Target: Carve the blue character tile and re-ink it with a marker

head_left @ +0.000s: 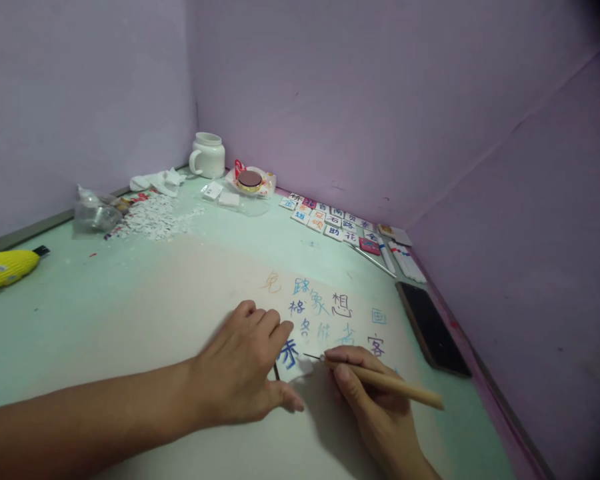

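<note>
My left hand [245, 370] lies flat, fingers apart, pressing on a large pale sheet [180, 300] that bears coloured hand-written characters [325, 310]. Its fingertips rest beside a blue character [289, 352]. My right hand [367, 400] grips a wooden-handled tool [390, 382] whose thin metal tip [311, 357] touches the sheet just right of that blue character. The two hands are close together near the front of the table.
White character tiles [325, 219] lie in rows at the back right, with pens [405, 261] and a black phone [433, 328]. A white mug [207, 155], a snack wrapper [251, 180], paper scraps [153, 217], a plastic bag [96, 212] and a yellow object [5, 267] sit at the back and left.
</note>
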Tool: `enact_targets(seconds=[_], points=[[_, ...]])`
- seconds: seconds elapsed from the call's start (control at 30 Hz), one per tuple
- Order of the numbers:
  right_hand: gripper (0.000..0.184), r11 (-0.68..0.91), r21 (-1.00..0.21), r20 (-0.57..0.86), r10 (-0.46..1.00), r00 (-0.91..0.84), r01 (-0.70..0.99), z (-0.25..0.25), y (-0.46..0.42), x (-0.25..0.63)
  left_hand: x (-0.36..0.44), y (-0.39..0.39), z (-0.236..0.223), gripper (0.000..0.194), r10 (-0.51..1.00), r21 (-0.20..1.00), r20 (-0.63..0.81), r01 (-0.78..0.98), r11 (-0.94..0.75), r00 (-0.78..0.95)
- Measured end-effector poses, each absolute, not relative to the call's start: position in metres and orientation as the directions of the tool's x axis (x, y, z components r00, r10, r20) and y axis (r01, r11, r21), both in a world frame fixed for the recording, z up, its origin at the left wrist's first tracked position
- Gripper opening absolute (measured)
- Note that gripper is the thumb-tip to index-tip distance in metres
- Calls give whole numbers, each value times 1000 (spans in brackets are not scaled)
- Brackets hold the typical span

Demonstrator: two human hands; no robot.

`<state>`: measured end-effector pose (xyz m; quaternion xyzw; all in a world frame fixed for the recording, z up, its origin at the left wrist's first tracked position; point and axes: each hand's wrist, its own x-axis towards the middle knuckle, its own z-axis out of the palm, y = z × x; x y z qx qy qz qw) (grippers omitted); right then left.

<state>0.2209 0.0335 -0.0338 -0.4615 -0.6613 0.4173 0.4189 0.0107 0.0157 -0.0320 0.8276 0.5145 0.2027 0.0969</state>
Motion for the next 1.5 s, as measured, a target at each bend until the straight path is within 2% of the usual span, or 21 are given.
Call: enact_targets(seconds=[0.17,0.27,0.37,0.47,0.57,0.73,0.8,0.9,1.07,1.27,1.5], points=[[11,350,-872,298,934,-195,343,-29,40,225,7,19,-22,81,886,373,134,806,-460,444],[16,397,-842,340,916,-212,366,-26,38,230,-2,21,-11,71,856,387,41,782,-489,515],[23,388,-864,311,912,-267,320,-23,30,236,-8,22,-4,54,837,382,-1,774,-505,547],[24,424,-857,338,892,-300,295,-22,17,239,-11,23,-4,45,827,413,-1,754,-511,562],[25,542,-784,467,836,-288,302,-23,5,235,-12,23,-7,40,823,442,22,732,-518,568],[27,666,-681,588,745,-316,304,-22,-3,216,-15,25,-16,51,812,484,111,682,-548,573],[27,654,-690,568,754,-329,310,-23,-4,211,-17,26,-21,55,787,497,170,638,-588,593],[29,643,-699,553,764,-333,314,-30,-5,209,-19,26,-26,49,759,494,225,600,-630,611],[38,665,-705,559,735,-384,248,-37,-6,213,-18,27,-26,40,769,500,214,608,-616,602],[24,583,-770,481,796,-367,257,-34,-6,215,-15,27,-27,34,770,467,236,625,-625,593],[13,266,-925,189,941,-280,273,-38,-2,220,-14,27,-23,35,770,470,215,627,-621,601]])
